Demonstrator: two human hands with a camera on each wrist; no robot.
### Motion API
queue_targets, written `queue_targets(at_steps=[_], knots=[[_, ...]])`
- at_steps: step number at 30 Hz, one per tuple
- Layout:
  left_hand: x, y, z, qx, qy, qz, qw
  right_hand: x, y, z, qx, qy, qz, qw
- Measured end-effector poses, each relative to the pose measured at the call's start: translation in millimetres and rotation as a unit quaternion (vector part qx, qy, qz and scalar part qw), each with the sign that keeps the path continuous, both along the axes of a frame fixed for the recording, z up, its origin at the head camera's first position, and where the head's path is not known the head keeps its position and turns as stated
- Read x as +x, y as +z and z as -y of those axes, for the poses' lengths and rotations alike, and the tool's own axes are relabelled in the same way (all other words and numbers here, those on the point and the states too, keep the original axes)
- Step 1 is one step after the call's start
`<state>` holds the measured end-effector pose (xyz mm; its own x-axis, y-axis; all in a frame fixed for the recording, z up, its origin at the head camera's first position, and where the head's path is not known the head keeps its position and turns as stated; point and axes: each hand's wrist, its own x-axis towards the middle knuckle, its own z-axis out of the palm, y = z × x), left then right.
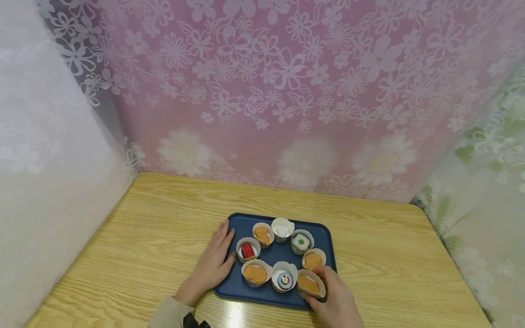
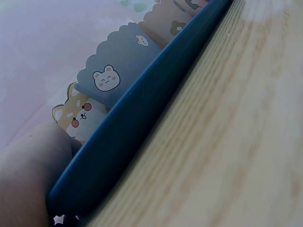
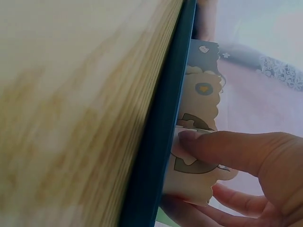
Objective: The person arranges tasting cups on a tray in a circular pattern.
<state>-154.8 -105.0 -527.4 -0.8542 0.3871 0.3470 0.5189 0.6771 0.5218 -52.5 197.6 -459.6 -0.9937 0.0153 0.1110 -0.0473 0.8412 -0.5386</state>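
A dark blue tray (image 1: 230,286) carries several scalloped paper cupcake cups set in a ring. My left hand (image 1: 211,264) rests along the tray's left edge with its fingers stretched out. My right hand (image 1: 336,296) pinches a cupcake cup with an orange-brown filling (image 1: 308,284) at the tray's near right corner. In the right wrist view the thumb presses on the printed side of that cup (image 3: 191,184), which sits low behind the tray rim. Close to the left hand is a cup with a red piece (image 1: 248,250).
Beside the gripped cup stand one with a round blue-and-white piece (image 1: 285,280) and another orange-brown one (image 1: 313,260). At the ring's far side are a white-filled cup (image 1: 282,228) and a green-dotted one (image 1: 301,242). The wooden table (image 1: 172,200) meets flowered curtains (image 1: 262,91).
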Motion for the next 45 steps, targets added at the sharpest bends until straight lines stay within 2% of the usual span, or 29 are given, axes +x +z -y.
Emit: queue_targets(at_steps=[6, 16, 21, 28, 36, 40, 45], knots=[[0.7, 1.6, 0.8, -0.003, -0.001, 0.009, 1.0000, -2.6, -0.5, -1, 0.005, -0.003, -0.007, 1.0000], [0.0, 0.3, 2.4, 0.000, 0.001, 0.002, 1.0000, -4.5, 2.1, 0, 0.001, 0.001, 0.015, 0.9999], [-0.9, 1.0, 3.2, -0.004, 0.000, 0.010, 0.9999, -5.0, 3.8, -2, -0.002, 0.011, 0.017, 0.9998], [-0.7, 0.8, 2.2, -0.004, 0.002, 0.002, 1.0000, -2.9, 4.7, -3, -0.073, 0.028, 0.016, 0.9968], [-2.7, -2.0, 0.5, 0.000, -0.004, -0.007, 1.0000, -4.5, 8.1, -5, -0.030, 0.044, 0.004, 0.9986], [-3.0, -1.1, 0.7, -0.001, -0.008, -0.001, 1.0000, -5.0, 9.9, -7, -0.034, 0.052, -0.002, 0.9981], [-2.0, -0.4, 1.4, 0.002, -0.010, 0.003, 0.9999, -7.2, 10.8, -7, -0.048, 0.046, 0.024, 0.9975]])
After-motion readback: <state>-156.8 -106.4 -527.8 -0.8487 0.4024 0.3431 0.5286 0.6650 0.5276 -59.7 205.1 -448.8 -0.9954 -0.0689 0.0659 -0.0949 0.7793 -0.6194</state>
